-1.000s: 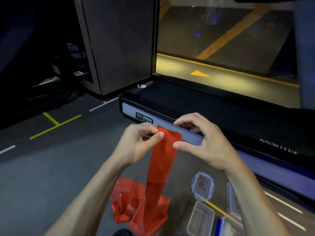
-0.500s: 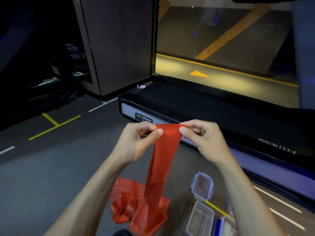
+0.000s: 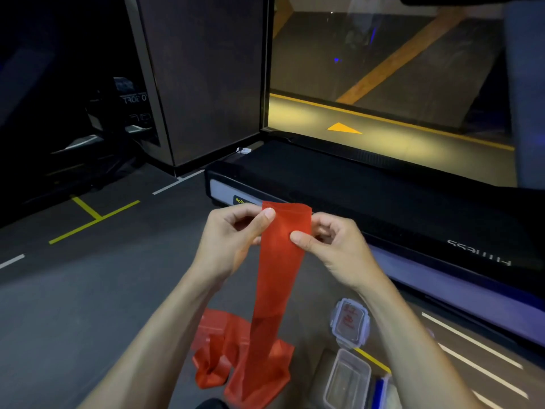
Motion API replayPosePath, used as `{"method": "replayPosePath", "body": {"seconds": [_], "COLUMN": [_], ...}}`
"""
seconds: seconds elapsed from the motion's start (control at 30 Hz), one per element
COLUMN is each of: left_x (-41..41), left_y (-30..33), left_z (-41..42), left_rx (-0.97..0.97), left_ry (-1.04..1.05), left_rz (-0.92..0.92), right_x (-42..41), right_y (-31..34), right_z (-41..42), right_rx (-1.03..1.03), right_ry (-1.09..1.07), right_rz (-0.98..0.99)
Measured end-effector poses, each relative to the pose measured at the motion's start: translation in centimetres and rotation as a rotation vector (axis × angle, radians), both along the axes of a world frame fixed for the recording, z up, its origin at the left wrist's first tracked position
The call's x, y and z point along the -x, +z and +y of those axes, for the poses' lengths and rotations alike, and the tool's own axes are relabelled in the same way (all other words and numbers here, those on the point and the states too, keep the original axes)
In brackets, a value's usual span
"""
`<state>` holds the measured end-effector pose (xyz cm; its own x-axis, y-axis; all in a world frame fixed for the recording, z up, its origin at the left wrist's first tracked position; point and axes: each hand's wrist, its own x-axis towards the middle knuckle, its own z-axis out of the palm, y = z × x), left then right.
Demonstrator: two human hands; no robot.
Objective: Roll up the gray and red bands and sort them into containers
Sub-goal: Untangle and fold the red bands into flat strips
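Observation:
A long red band [image 3: 274, 278] hangs from both hands at chest height, and its lower end lies bunched on the dark floor. My left hand [image 3: 233, 240] pinches the band's top left corner between thumb and fingers. My right hand [image 3: 333, 246] pinches the right edge a little lower, thumb across the front. The top edge is stretched flat between them. An open clear plastic container [image 3: 345, 379] stands on the floor at the lower right, with a clear lid [image 3: 349, 323] lying just beyond it. No gray band is in view.
A black treadmill deck [image 3: 368, 199] with a pale side rail runs across the floor behind my hands. Another container edge with a blue part [image 3: 380, 388] shows beside the open one. A dark pillar [image 3: 200, 84] stands to the rear left. Yellow and white lines mark the floor.
My right hand has closed in from an open, spread pose onto the band's right edge and dropped slightly. The folded top end now lies flat and wide between both hands.

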<state>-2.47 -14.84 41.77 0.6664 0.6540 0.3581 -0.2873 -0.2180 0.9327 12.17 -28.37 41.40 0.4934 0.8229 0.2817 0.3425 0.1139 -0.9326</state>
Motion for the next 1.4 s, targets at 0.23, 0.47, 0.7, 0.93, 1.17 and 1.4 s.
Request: {"method": "replayPosePath", "body": {"seconds": [0.23,0.47,0.7,0.93,1.17,1.4], "left_x": [0.1,-0.2,0.7,0.7,0.5,0.9], "left_y": [-0.1,-0.2,0.7,1.1,0.8,1.0], "left_z": [0.7,0.8,0.8,0.7,0.9,1.1], "left_rx": [0.06,-0.152,0.05,0.284,0.283,0.214], "left_ry": [-0.036,0.116,-0.165,-0.248,-0.146,-0.115], "left_rz": [-0.003,0.08,0.06,-0.042,-0.052,0.009], "right_x": [0.4,-0.1,-0.4,-0.1,-0.2,-0.3], "right_y": [0.7,1.2,1.6,1.4,1.1,1.2], "right_z": [0.1,-0.7,-1.6,-1.4,-1.2,-0.8], "right_rx": [-0.004,0.04,0.177,0.193,0.163,0.044], "right_ry": [0.05,0.13,0.086,0.288,0.095,-0.231], "right_rz": [0.139,0.125,-0.162,0.323,0.208,-0.267]}}
